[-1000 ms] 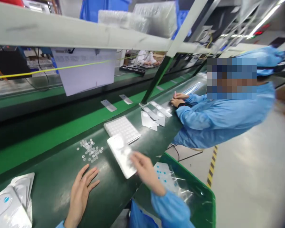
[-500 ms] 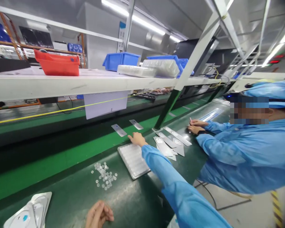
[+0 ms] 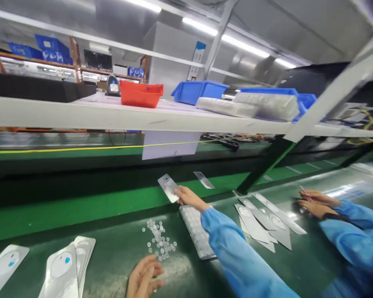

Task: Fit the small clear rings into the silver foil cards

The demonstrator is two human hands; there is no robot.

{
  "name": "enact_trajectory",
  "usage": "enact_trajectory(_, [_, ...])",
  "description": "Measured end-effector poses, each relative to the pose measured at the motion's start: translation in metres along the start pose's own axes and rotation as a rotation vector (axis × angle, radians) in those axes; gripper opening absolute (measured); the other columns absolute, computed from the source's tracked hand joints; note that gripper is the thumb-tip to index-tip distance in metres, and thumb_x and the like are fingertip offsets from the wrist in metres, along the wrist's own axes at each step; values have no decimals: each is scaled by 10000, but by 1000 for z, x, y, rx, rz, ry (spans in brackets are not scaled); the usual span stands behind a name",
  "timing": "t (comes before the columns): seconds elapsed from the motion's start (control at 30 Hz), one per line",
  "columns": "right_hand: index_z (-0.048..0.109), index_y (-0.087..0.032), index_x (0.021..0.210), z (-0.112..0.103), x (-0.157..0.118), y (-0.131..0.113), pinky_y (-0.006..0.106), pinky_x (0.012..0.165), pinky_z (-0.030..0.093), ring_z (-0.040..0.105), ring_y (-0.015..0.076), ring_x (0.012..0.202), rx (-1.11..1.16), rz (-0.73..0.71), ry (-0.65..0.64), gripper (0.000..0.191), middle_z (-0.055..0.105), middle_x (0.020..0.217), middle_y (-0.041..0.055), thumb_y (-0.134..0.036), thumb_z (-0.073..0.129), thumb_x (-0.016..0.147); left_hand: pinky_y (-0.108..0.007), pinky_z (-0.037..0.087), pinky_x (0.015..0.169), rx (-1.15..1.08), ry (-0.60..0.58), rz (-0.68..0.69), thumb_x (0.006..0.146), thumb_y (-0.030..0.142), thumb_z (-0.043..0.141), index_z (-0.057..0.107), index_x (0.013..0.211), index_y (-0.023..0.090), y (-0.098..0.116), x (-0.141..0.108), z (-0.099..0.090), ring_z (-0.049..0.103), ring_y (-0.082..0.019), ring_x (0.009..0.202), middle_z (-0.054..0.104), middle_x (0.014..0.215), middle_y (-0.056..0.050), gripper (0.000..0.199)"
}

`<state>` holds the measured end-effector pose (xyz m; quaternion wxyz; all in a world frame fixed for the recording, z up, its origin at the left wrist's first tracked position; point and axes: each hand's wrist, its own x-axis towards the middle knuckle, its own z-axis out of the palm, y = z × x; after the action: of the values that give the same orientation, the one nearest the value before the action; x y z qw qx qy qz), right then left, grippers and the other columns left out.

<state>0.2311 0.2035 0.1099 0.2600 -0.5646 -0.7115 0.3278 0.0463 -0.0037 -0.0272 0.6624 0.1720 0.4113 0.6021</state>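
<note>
We are reaching our right hand (image 3: pixel 186 195) out across the green belt (image 3: pixel 65 207), toward about 12 o'clock from our body, and its fingers are pinching the near end of a flat silvery strip (image 3: pixel 168 187), which is tilting up off the belt. A second strip (image 3: pixel 204 179) is lying flat on the belt just to the 2 o'clock side of the held one, apart from it.

Under our blue sleeve (image 3: pixel 236 256) a white tray (image 3: pixel 196 231) is resting on the dark green table (image 3: pixel 112 260), its far end just below the hand. At 9 o'clock from the tray a loose heap of small clear rings (image 3: pixel 160 240) is lying scattered. Our left hand (image 3: pixel 143 279) is resting at 6 o'clock from that heap, fingers curled loosely inward and gripping nothing we can see, fingertips just beside the nearest rings.

At 3 o'clock from the tray several grey backing sheets (image 3: pixel 261 219) are overlapping. Beyond them a co-worker's hands (image 3: pixel 313 203) are working on the table. At far 9 o'clock a few silver pouches (image 3: pixel 65 265) are lying stacked. A shelf (image 3: pixel 81 116) overhead is carrying a red bin (image 3: pixel 140 94) and blue bins (image 3: pixel 199 91).
</note>
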Motion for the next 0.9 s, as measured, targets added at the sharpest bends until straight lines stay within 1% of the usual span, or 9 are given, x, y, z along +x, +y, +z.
enact_trajectory(0.13, [523, -190, 953, 75, -122, 12, 236, 444, 444, 548, 127, 439, 149, 36, -326, 549, 583, 600, -38, -714, 364, 1000, -399, 535, 975, -105, -41, 39, 669, 551, 897, 732, 1214, 211, 25, -11, 0, 684, -317, 1154, 745, 1207, -156, 663])
enact_trajectory(0.23, [538, -205, 947, 117, -207, 14, 235, 482, 455, 569, 129, 485, 337, 70, -445, 480, 611, 669, -17, -651, 378, 1028, -368, 552, 907, -31, -13, 62, 704, 470, 886, 760, 1111, 140, 35, -16, -1, 718, -307, 1052, 771, 1112, -164, 539])
enact_trajectory(0.3, [578, -206, 944, 130, -234, 13, 261, 584, 512, 620, 158, 581, 328, 71, -431, 443, 641, 713, 9, -592, 387, 1047, -344, 571, 817, 1, 30, -9, 663, 441, 899, 772, 1031, 119, 37, -16, -1, 735, -300, 963, 787, 1022, -155, 505])
enact_trajectory(0.43, [649, -204, 1163, 127, -231, 10, 350, 906, 550, 689, 253, 1008, 241, 34, -149, 386, 726, 1061, 110, -511, 447, 1044, -317, 566, 676, 21, 50, -146, 582, 425, 910, 768, 905, 96, 40, -19, 2, 738, -280, 787, 784, 842, -136, 483])
enact_trajectory(0.5, [650, -199, 1220, 118, -223, 4, 361, 966, 537, 678, 254, 1087, 231, 1, 22, 368, 719, 1167, 124, -454, 447, 1050, -288, 546, 641, 56, 22, -179, 582, 421, 906, 757, 852, 98, 42, -24, 4, 719, -244, 709, 768, 753, -107, 447])
enact_trajectory(0.6, [664, -197, 1197, 109, -215, -12, 325, 948, 548, 690, 212, 1033, 190, -173, 173, 289, 738, 1111, 97, -337, 462, 1045, -263, 534, 640, 189, 54, -178, 559, 428, 919, 748, 827, 113, 46, -25, 4, 688, -213, 681, 753, 706, -61, 448])
enact_trajectory(0.7, [667, -216, 1211, 111, -200, -21, 291, 935, 552, 672, 182, 1031, 19, -377, 204, 281, 716, 1123, 78, -207, 478, 1003, -261, 526, 631, 321, 74, -153, 469, 433, 952, 740, 805, 118, 49, -15, 1, 662, -217, 687, 747, 718, -45, 507])
enact_trajectory(0.8, [675, -245, 1225, 119, -191, -22, 305, 877, 572, 652, 193, 1000, -270, -440, 231, 315, 677, 1186, 79, -165, 508, 970, -285, 520, 592, 373, 37, -160, 390, 458, 964, 733, 792, 122, 48, -10, -1, 626, -217, 622, 724, 689, -34, 573])
enact_trajectory(0.9, [672, -262, 1248, 126, -191, -19, 314, 789, 584, 642, 208, 953, -405, -454, 282, 305, 666, 1192, 78, -202, 569, 968, -284, 497, 549, 424, -16, -147, 428, 511, 947, 737, 784, 120, 44, -12, -5, 614, -217, 593, 693, 655, -29, 570])
